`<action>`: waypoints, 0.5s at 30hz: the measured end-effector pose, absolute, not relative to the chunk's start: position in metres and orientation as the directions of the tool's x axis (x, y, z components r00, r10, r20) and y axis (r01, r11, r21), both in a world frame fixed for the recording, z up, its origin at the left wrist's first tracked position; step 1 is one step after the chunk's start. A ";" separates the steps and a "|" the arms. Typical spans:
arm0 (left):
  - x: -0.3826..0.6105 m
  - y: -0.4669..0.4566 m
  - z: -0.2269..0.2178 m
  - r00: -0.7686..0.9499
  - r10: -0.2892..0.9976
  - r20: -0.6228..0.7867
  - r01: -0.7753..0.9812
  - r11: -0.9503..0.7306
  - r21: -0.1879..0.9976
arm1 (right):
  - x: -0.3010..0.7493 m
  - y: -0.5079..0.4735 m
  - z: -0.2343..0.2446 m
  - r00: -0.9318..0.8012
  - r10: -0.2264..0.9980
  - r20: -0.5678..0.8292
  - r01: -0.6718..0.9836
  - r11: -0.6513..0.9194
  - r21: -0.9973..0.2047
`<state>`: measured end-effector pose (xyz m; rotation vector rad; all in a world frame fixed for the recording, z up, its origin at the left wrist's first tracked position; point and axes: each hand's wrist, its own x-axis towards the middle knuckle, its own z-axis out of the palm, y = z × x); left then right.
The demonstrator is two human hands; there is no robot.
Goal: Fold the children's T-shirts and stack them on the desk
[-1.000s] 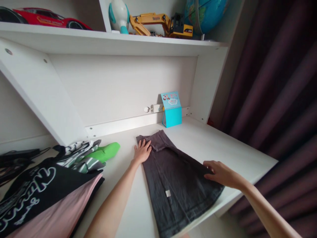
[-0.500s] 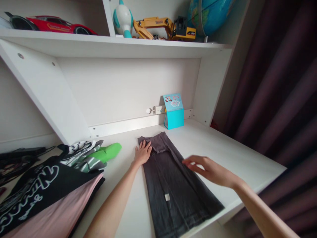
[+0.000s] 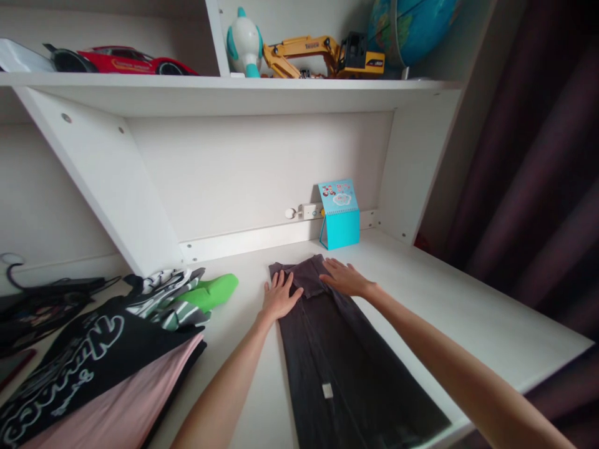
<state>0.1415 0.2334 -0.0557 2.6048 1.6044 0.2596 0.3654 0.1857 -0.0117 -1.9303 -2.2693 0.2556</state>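
**Pressed flat, nothing gripped**

The right hand [image 3: 345, 278] has swung up from the lower part of the grey garment [image 3: 337, 355] and now lies at its folded top end, just beside the left hand [image 3: 281, 296], which sits at the fold's left edge. Both are open, palms down, fingers spread; neither is clenched and neither grasps anything (how hard they press cannot be told). The garment lies lengthwise on the white desk [image 3: 468, 312], its folded end toward the back wall and its lower end running to the near edge, with a small white label [image 3: 327, 391] low on it.

The step in hand looks like smoothing the fold flat, and the next move would seem to call for evening out the cloth before any edge is lifted.

To the left, a black shirt [image 3: 79, 349] with white lettering lies over pink cloth [image 3: 107, 393], beside striped cloth [image 3: 173, 305] and green cloth [image 3: 210, 292]. A blue card [image 3: 339, 215] stands by the back wall, below a shelf [image 3: 234, 93] holding a red toy car [image 3: 126, 62], a yellow toy excavator [image 3: 327, 59] and a globe [image 3: 407, 31].
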 end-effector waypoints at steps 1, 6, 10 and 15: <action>0.142 0.233 -0.056 0.442 0.890 0.109 0.878 -0.454 0.148 | 0.359 0.197 -0.014 -0.148 0.989 0.022 0.962 0.149 -0.230; 0.142 0.229 -0.053 0.395 0.912 0.105 0.905 -0.407 0.127 | 0.344 0.231 -0.045 -0.075 0.997 0.007 0.964 0.074 -0.255; 0.143 0.226 -0.051 0.338 0.935 0.105 0.930 -0.349 0.114 | 0.350 0.234 -0.053 -0.008 1.000 0.001 0.966 0.008 -0.260; 0.143 0.224 -0.048 0.313 0.945 0.098 0.938 -0.323 0.128 | 0.361 0.201 -0.043 -0.060 0.998 -0.033 0.963 0.049 -0.267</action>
